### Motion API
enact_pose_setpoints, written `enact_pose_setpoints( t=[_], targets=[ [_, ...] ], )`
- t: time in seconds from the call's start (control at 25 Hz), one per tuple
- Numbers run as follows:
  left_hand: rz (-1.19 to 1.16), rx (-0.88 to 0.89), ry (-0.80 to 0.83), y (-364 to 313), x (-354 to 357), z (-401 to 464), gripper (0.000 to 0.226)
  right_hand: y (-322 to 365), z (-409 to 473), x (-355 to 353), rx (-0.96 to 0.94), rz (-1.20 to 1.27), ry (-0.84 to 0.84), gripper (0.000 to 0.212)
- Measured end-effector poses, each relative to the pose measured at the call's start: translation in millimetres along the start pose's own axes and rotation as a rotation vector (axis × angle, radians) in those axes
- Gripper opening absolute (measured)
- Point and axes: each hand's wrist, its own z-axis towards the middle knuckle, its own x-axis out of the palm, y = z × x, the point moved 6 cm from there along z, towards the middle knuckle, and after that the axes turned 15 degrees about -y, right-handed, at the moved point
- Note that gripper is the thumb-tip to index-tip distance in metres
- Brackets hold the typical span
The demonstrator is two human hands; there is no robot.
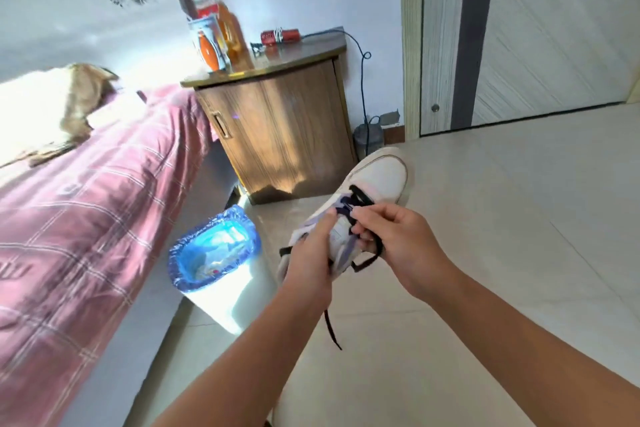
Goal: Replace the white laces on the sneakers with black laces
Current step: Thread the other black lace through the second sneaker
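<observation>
Sneaker (377, 177): smooth white leather-look toe. Black lace (360, 198): flat woven cloth. Floor (519, 218): glossy tile. Nightstand (287, 128): wood-grain, polished top. Bin liner (214, 239): shiny blue plastic.

Both hands raised, left hand (309, 255) and right hand (398, 243) curled.

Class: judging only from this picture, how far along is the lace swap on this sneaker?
Done: black lace crosses the sneaker near its toe; no white lace shows. In hand: left hand grips the sneaker, right hand pinches the lace. Left: loose ends dangle unthreaded; no second sneaker is visible.
</observation>
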Motion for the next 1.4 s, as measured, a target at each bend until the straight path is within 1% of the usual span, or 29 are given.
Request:
enact_pose_setpoints(
  t=[0.08,0.12,0.16,0.24,0.32,0.4,0.52,0.6,0.72,0.8,0.92,1.0,1.08,1.16,1.24,1.32,1.4],
  targets=[
    [-0.035,0.052,-0.112,-35.4,-6.3,-4.9,0.022,31.6,-5.2,25.3,-0.11,-0.047,0.022,0.012],
    [-0.074,0.085,-0.136,-59.5,-4.7,-10.4,0.017,53.5,-4.2,40.0,-0.212,-0.124,0.02,0.01],
    [-0.103,0.1,-0.166,-65.7,-4.3,-17.6,0.014,65.2,-6.6,42.8,-0.297,-0.207,-0.008,0.009],
    [-0.151,0.161,-0.202,-97.2,-6.3,-29.3,0.015,97.8,-11.5,66.2,-0.472,-0.35,-0.035,0.008],
    [-0.185,0.206,-0.218,-125.5,-12.8,-40.7,0.017,117.4,-22.9,89.9,-0.574,-0.435,-0.021,0.008],
    [-0.21,0.22,-0.179,-140.3,-16.8,-47.8,0.02,125.3,-37.3,103.6,-0.643,-0.455,-0.001,0.009],
    [-0.255,0.217,-0.094,-140.4,-24.3,-54.4,0.031,124.9,-49.1,104.1,-0.697,-0.404,-0.01,0.01],
    [-0.268,0.258,-0.046,-138.8,-29.2,-57.4,0.03,123.2,-52.4,102.7,-0.707,-0.371,-0.011,0.009],
    [-0.267,0.307,-0.064,-136.9,-34.8,-62.5,0.025,118.2,-55.1,103.5,-0.682,-0.291,-0.025,0.007],
    [-0.305,0.342,-0.068,-136.8,-37.0,-65.6,0.025,115.8,-59.7,104.5,-0.722,-0.267,-0.054,0.007],
    [-0.338,0.402,-0.096,-135.2,-42.7,-67.0,0.025,114.4,-69.1,106.8,-0.93,-0.377,-0.087,0.009],
    [-0.339,0.418,-0.104,-130.3,-44.2,-64.3,0.024,108.1,-70.3,107.1,-1.034,-0.458,-0.106,0.008],
    [-0.303,0.425,-0.103,-123.0,-43.8,-60.9,0.03,101.6,-71.6,105.6,-1.094,-0.492,-0.161,0.008],
    [-0.243,0.467,-0.115,-118.9,-44.4,-58.6,0.035,99.5,-75.8,104.2,-1.23,-0.555,-0.209,0.012],
    [-0.183,0.535,-0.132,-117.1,-46.9,-54.5,0.032,99.0,-80.7,104.8,-1.403,-0.658,-0.185,0.02],
    [-0.145,0.561,-0.098,-114.2,-46.6,-51.1,0.027,98.3,-83.0,104.7,-1.54,-0.786,-0.182,0.022],
    [-0.087,0.543,-0.078,-110.4,-45.9,-47.0,0.025,97.6,-82.9,104.5,-1.58,-0.905,-0.234,0.02]
  ],
)
